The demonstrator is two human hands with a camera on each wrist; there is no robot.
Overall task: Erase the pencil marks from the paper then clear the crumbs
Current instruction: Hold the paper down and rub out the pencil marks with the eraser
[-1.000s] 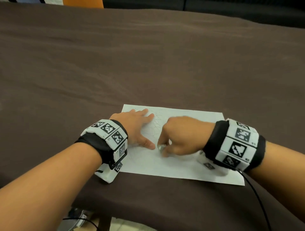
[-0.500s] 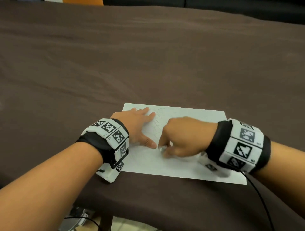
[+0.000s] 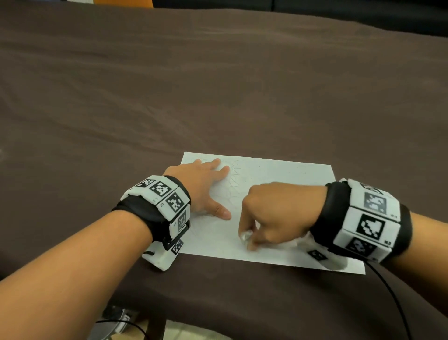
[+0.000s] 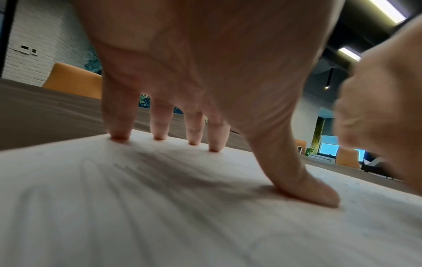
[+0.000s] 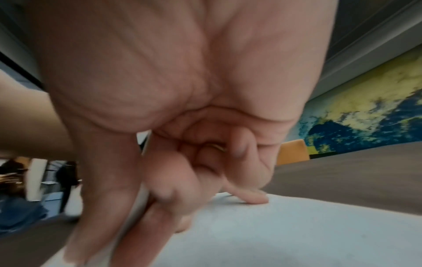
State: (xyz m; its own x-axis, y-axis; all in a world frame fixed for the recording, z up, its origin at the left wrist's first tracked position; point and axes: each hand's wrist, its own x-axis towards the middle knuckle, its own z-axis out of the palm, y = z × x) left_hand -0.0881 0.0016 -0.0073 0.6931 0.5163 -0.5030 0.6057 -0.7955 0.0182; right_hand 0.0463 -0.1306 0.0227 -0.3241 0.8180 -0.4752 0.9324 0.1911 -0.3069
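A white sheet of paper [image 3: 278,174] with faint pencil lines lies on the brown tablecloth near the front edge. My left hand [image 3: 206,186] rests flat on its left part, fingers spread and straight, fingertips [image 4: 118,137] pressing the sheet down. My right hand [image 3: 274,213] is curled beside it and pinches a small white eraser [image 3: 244,236] between thumb and fingers, its tip on the paper near the sheet's middle front. In the right wrist view the eraser [image 5: 142,198] shows only as a blurred white strip between the fingers. Faint pencil lines [image 3: 232,184] remain between the two hands.
The brown cloth [image 3: 218,85] stretches wide and bare beyond the paper. An orange chair back [image 3: 123,3] stands at the far edge. A black cable [image 3: 392,296] hangs from my right wrist past the table's front edge.
My right hand with the eraser has slid a little toward me and to the right across the paper. The left hand has stayed pressed on the sheet.
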